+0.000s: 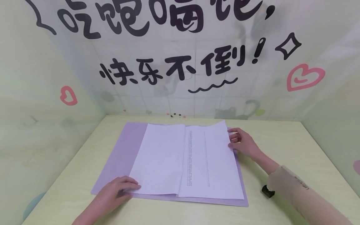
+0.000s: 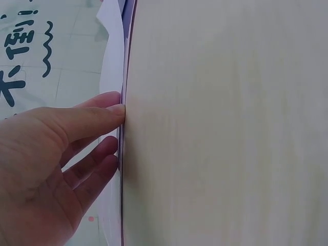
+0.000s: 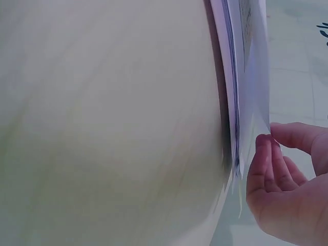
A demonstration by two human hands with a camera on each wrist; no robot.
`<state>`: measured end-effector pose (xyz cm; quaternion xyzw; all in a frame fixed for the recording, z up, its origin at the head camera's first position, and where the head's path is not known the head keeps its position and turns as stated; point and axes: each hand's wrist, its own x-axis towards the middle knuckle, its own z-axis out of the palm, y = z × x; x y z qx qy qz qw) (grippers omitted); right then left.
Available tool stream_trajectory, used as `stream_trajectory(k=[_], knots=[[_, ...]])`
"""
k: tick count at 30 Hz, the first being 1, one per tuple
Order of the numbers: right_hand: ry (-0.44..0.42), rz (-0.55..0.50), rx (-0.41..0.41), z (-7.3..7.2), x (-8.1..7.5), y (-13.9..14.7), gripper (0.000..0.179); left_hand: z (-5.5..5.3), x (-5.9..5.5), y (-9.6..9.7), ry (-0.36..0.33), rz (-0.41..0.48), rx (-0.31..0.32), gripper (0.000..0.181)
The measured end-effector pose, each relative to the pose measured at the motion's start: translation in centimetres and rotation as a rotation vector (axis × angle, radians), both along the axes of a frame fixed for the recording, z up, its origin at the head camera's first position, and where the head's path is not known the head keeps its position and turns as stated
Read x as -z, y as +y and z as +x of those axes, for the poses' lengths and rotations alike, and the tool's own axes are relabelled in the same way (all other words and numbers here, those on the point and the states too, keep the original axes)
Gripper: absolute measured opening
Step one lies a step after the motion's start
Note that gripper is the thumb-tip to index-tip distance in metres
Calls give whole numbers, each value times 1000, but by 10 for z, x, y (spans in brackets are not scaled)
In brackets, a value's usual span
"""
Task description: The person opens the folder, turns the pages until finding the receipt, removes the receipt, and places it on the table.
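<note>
Hands [image 1: 116, 191] [image 1: 244, 143] pinch the open booklet [image 1: 171, 161] between them, near-left and far-right

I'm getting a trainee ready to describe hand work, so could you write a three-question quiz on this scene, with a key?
1. Multiple choice. What is the right hand doing?
A) Holding a pen
B) Pinching the edge of the right page
C) Making an empty fist

2. Location. In the head view, which corner of the left page is the left hand at?

3. Fill in the blank. The folder beneath the pages is ____ in colour.

Key: 1. B. 2. The lower left corner. 3. Purple.
</note>
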<state>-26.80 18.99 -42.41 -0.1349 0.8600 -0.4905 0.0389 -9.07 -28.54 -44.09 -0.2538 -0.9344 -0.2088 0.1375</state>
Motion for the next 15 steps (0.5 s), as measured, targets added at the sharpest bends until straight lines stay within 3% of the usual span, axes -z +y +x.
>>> stream_trajectory(k=[8, 15], knots=[[55, 13, 36, 0, 1, -1, 55, 1, 1, 0, 9, 3, 2, 41], [98, 24, 3, -1, 3, 3, 47, 1, 1, -1, 4, 12, 15, 42]])
